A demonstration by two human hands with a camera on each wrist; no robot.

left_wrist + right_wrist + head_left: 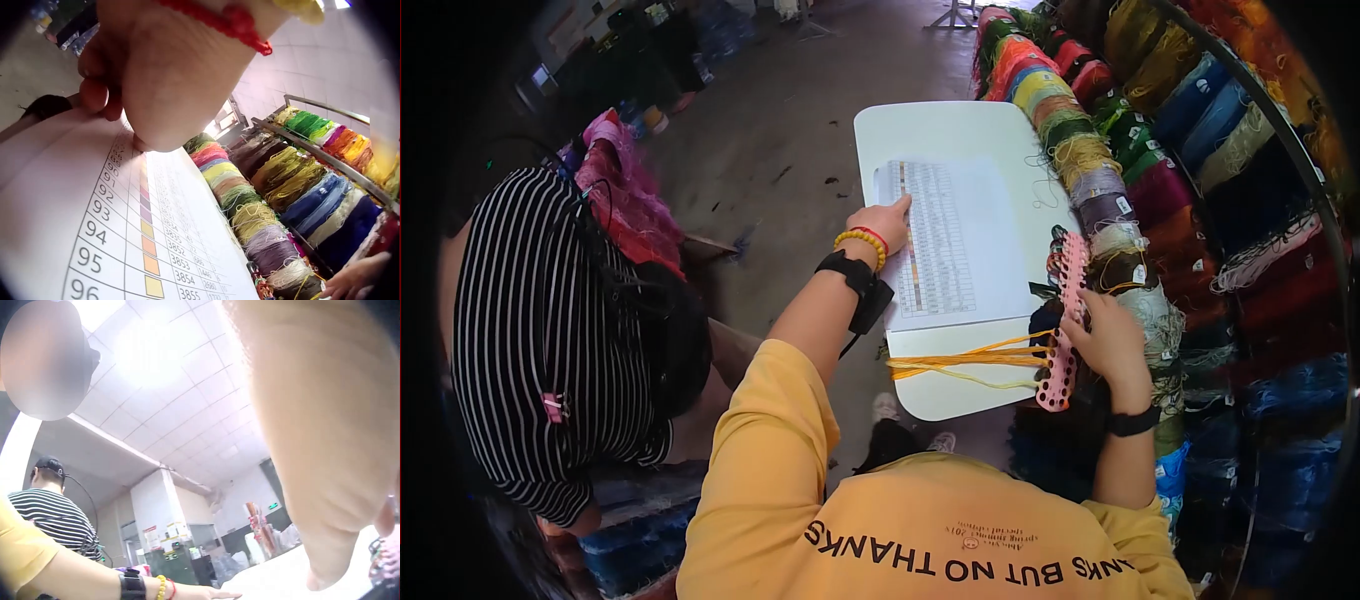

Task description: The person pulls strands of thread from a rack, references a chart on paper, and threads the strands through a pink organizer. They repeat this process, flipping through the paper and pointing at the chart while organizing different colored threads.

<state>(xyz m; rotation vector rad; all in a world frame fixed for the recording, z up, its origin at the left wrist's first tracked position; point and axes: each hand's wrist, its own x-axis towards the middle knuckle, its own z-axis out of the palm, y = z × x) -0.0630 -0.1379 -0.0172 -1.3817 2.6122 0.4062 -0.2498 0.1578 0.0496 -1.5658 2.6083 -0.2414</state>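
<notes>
My left hand [880, 222] lies on a printed colour chart [945, 250], its index finger extended onto the column of colour swatches. Numbered rows and coloured squares show below that hand in the left wrist view. At the board's right edge, my right hand [1112, 340] has its fingers at a pink thread holder [1056, 375] with a row of holes along each side. Orange and pale yellow threads [970, 358] run from the holder's near end across the board. Darker thread bundles [1045, 322] hang at its left side. The right wrist view hides most of the right fingers.
The chart lies on a white board [935, 125] with rounded corners. Racks of coloured thread skeins [1165, 200] line the right side, close to my right arm. On the left, a person in a striped shirt [560, 330] is near pink netting-like material [635, 200].
</notes>
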